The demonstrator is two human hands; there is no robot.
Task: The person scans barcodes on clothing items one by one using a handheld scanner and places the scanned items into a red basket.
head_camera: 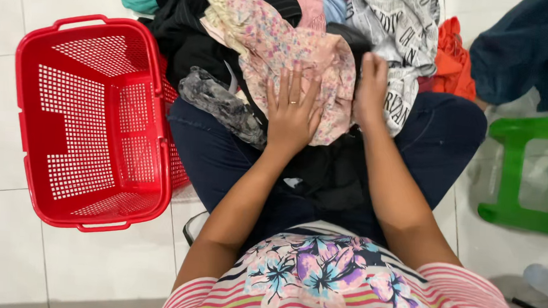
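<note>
Red basket (pixel 94 123) sits on the floor at left, empty, just beside the person's left knee. Grey patterned cloth (pixel 223 104) lies on the left thigh, touching the pile.

Left hand (pixel 292 111) lies flat and open, fingers spread, palm down on the pink floral garment (pixel 285 54), which drapes over the lap at centre and runs far into the pile. It presses, it does not pinch.

Right hand (pixel 371 87) is at the garment's right edge, fingers curled in against a black cloth (pixel 339 170) underneath; what it grips, if anything, I cannot tell, since the fingertips are hidden.

Doing the step well, as I judge it: keep the left palm flat as an anchor, pull the right edge taut and level, smooth out from the centre, and keep the fabric clear of the other clothes so nothing drags along.

White printed cloth (pixel 404 48) lies right of the right hand, an orange cloth (pixel 451 57) beyond it. Green stool (pixel 526 173) stands at far right.

Counts: one basket, one stool, two hands, one ring. The pile probably holds eight or so garments; overlaps hide the rest.
</note>
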